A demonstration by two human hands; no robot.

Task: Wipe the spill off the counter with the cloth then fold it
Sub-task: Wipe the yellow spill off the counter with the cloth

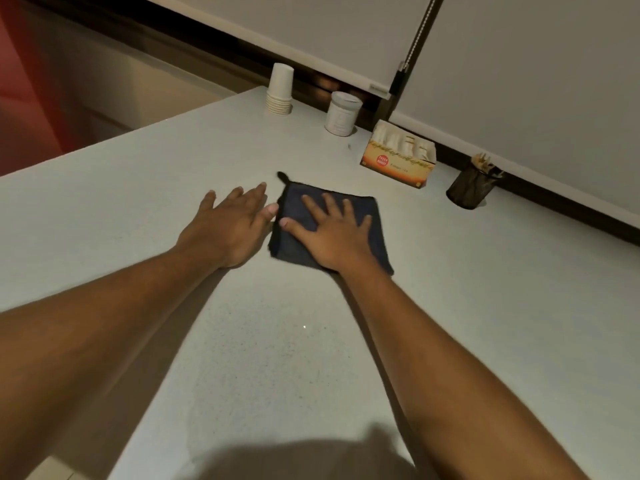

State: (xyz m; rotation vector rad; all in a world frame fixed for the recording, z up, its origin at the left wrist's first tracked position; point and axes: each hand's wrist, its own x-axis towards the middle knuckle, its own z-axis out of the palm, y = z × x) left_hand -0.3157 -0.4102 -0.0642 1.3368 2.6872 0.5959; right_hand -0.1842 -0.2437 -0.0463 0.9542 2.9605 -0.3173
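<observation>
A dark blue cloth lies folded into a small square on the pale counter, with a black hanging loop sticking out at its far left corner. My right hand rests flat on top of the cloth, fingers spread. Just left of it, my left hand lies flat on the bare counter with its thumb touching the cloth's left edge. A faint damp patch shows on the counter near me, between my forearms.
Along the back wall stand a stack of paper cups, a white lidded jar, an orange box of sachets and a dark mesh holder with sticks. The counter's left edge drops off toward a red wall.
</observation>
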